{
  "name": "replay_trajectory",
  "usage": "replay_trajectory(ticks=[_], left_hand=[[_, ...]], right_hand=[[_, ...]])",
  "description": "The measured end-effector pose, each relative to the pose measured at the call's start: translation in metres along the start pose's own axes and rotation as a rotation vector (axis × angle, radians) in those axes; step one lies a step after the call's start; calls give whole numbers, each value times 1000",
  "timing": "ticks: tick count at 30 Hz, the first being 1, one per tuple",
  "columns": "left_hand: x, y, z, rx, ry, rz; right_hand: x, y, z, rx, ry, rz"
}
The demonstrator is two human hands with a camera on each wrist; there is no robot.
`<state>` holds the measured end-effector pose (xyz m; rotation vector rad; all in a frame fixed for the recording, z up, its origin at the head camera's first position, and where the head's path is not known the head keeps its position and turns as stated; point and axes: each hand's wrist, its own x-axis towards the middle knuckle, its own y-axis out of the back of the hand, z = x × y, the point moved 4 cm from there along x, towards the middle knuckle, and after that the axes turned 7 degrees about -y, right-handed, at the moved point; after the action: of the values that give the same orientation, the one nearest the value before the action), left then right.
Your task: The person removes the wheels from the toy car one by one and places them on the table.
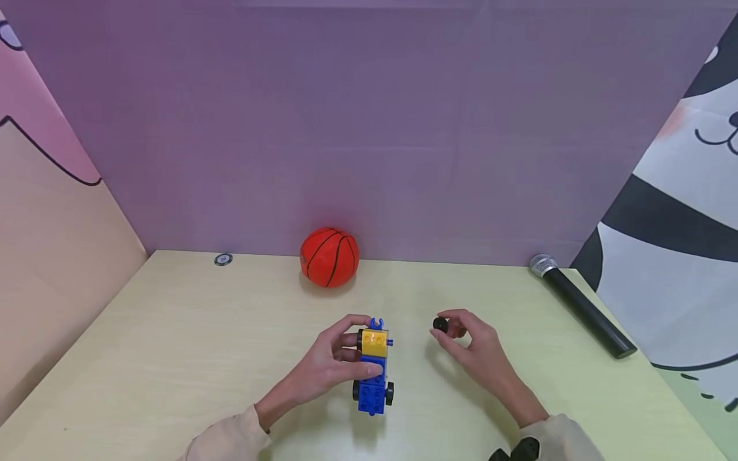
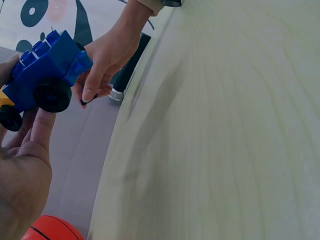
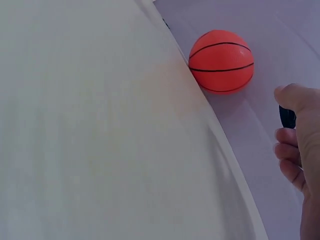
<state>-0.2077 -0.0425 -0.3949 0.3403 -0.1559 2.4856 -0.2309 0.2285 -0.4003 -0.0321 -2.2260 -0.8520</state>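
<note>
My left hand (image 1: 325, 362) grips a toy car (image 1: 372, 390) built of blue and yellow blocks, thumb across its blue top. Black wheels show on its left side and at its near right corner (image 1: 389, 393); a bare blue peg (image 1: 390, 342) sticks out beside the yellow block (image 1: 375, 343). In the left wrist view the car (image 2: 47, 67) is held up, fingers beneath it. To the right, apart from the car, my right hand (image 1: 475, 346) pinches a small black wheel (image 1: 441, 324) between thumb and fingers. The right wrist view shows only part of that wheel (image 3: 287, 117).
A red ball with black lines (image 1: 329, 257) sits at the table's back edge. Left of it lies a small round chip (image 1: 223, 259). A black microphone (image 1: 588, 314) lies along the right side of the wooden table (image 1: 173, 358). A purple panel (image 1: 369, 128) stands behind.
</note>
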Motion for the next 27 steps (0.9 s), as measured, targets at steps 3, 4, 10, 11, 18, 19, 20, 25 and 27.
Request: replay_trajectory(ticks=[3,4,10,11,18,19,20,25,27], left_hand=[[0,0,1,1,6,1],[-1,0,1,2,9,2],[0,-1,1,4,14,8],[0,-1,0,5,13,9],[0,-1,-2,-2,2,13],[0,-1,-2,-5,2,13],[0,-1,-2,-5,2,14],[0,-1,-3,-6,3,14],[1,-1,-3,-9,2,13]], right_hand=[[-1,0,7,-42,-18,-1],[-1,0,9,-60,-19,-3],[0,-2,19,-151,17,-19],[0,-2,20,-156,20,-22],[3,-5,36,-182,12,-23],[3,-6,38,-187,11,-21],[4,-6,39,-191,7,-21],[6,-9,45,-226,-53,-62],[7,-10,47,-239,-98,-89]])
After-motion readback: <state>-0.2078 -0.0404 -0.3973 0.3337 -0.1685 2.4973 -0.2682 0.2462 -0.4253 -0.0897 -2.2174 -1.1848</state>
